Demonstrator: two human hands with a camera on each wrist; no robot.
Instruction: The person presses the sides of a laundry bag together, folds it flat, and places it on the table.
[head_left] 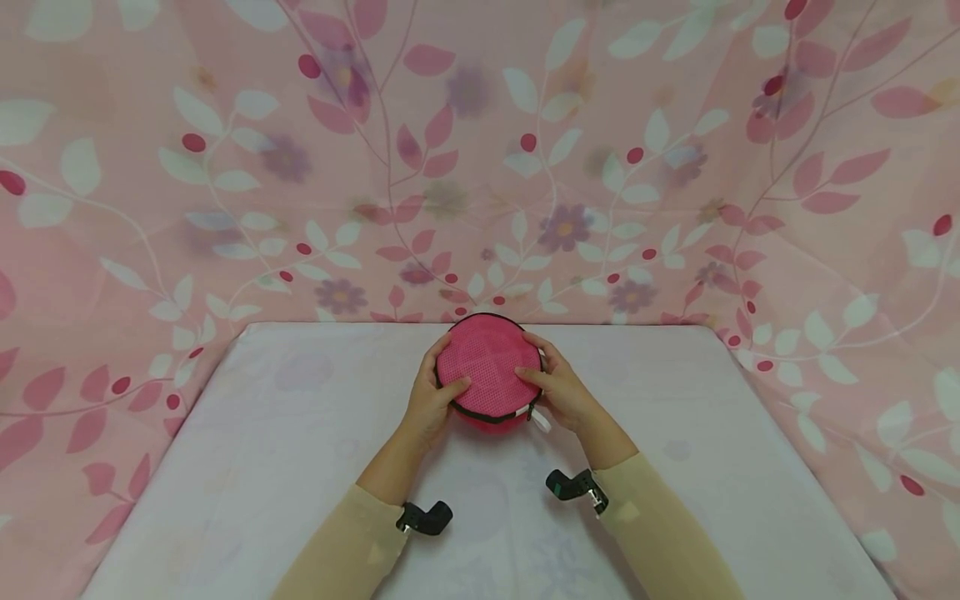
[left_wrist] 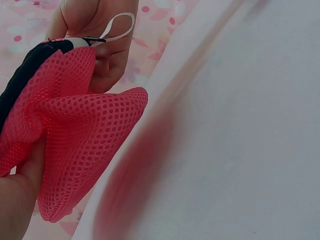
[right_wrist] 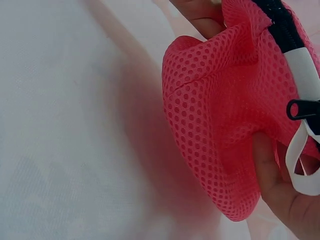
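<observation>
Both hands hold a round pink mesh zip bag (head_left: 487,367) above the middle of the white table. The left hand (head_left: 431,404) grips its left side, thumb lying over the top panel. On the opposite side the right hand (head_left: 568,393) grips the edge, thumb also on top. A black zipper (right_wrist: 282,30) rings the top panel. Near the right hand sit a black zipper pull (right_wrist: 302,109) and a white loop (right_wrist: 300,165). The bag's soft lower part sags and folds inward between the hands in both wrist views.
A white cloth covers the table (head_left: 300,467), and its far edge runs just behind the bag. Pink floral fabric (head_left: 465,167) hangs behind and at both sides. The bag casts a reddish shadow (left_wrist: 140,175) on the cloth. Small black cameras (head_left: 426,517) are worn at the wrists.
</observation>
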